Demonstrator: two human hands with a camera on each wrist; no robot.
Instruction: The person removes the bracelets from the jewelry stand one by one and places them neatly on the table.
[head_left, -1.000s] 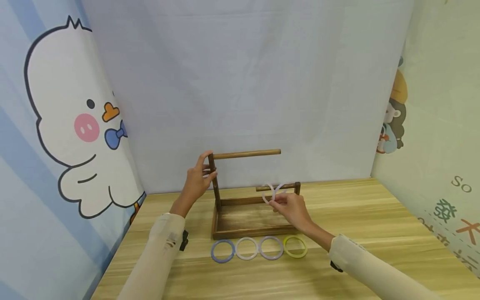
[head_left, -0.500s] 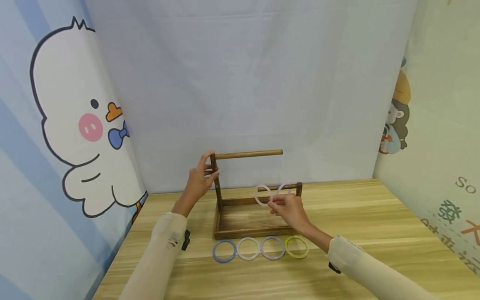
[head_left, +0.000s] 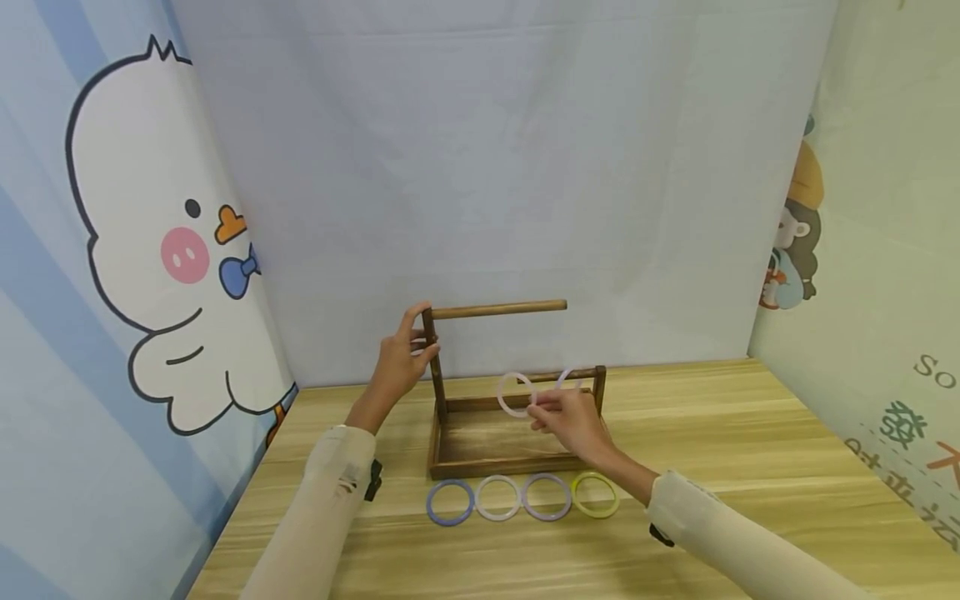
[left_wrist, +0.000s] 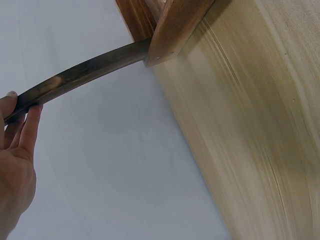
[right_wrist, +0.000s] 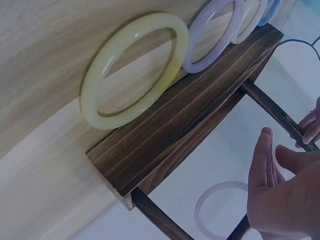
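Note:
My left hand (head_left: 397, 364) grips the tall left upright (left_wrist: 75, 75) of a dark wooden bangle rack (head_left: 510, 465), fingers and thumb on either side near its top. My right hand (head_left: 573, 423) pinches a pale pinkish-white bangle (head_left: 500, 395) by its right edge. That bangle faces the head camera and overlaps the free left end of the rack's short lower bar (head_left: 540, 377). A lavender-looking bangle (head_left: 562, 377) hangs on this bar, partly hidden behind the right hand; in the right wrist view its ring (right_wrist: 197, 210) shows beside the fingers. The long upper bar (head_left: 498, 310) carries nothing.
In front of the rack, a row of bangles lies on the wooden table (head_left: 420, 558): blue (head_left: 430, 508), white (head_left: 497, 518), lavender (head_left: 547, 517) and yellow (head_left: 596, 514). A pale curtain (head_left: 480, 167) hangs behind, with printed cloth at both sides.
My right hand has moved slightly left, carrying the pale bangle away from the hanging one; the held bangle has turned to face the camera more. The left hand keeps its grip on the upright.

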